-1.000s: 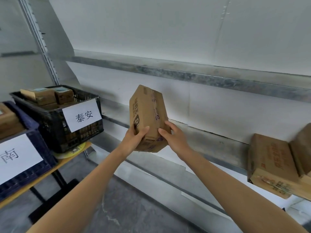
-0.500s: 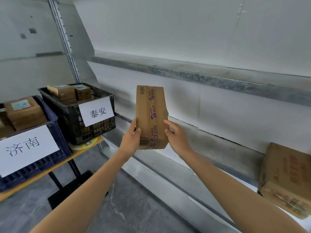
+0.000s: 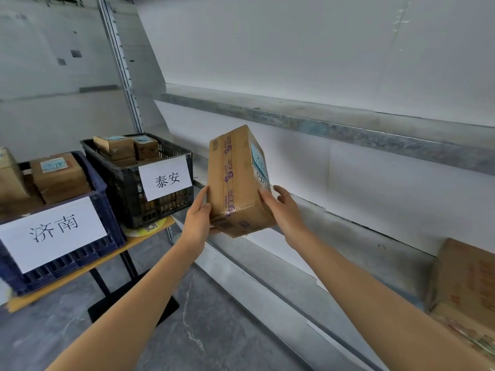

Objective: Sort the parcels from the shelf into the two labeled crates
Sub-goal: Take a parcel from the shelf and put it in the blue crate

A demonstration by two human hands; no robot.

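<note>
Up in front of the shelf (image 3: 375, 250), a brown cardboard box (image 3: 233, 183) is held in the air by both grips. The box is tall and leans a little to the left. It is not touching the shelf. It is just to the right of the black crate (image 3: 126, 199).

Clear tape with purple print runs down the middle of the wide front side. On the narrow right side is a pale blue and white sticker with some writing too small to read. The bottom end has dark printed marks.

The left grip (image 3: 197, 223) holds the bottom left corner, with the fingers up along the left side and the thumb on the front. The right grip (image 3: 284, 212) holds the lower right side, with the thumb at the front edge and the fingers curled round behind the sticker side.

The black crate has a white paper sign (image 3: 166, 178) that reads 泰安. Small brown boxes (image 3: 115, 147) sit inside it. Beside it, closer to the person, is a blue crate (image 3: 112, 231) with a sign (image 3: 53, 231) that reads 济南, and it has brown boxes (image 3: 59, 175) in it too. Both crates stand on a yellow surface (image 3: 80, 272).

Far to the right, a big brown box (image 3: 466, 290) lies on the shelf.
</note>
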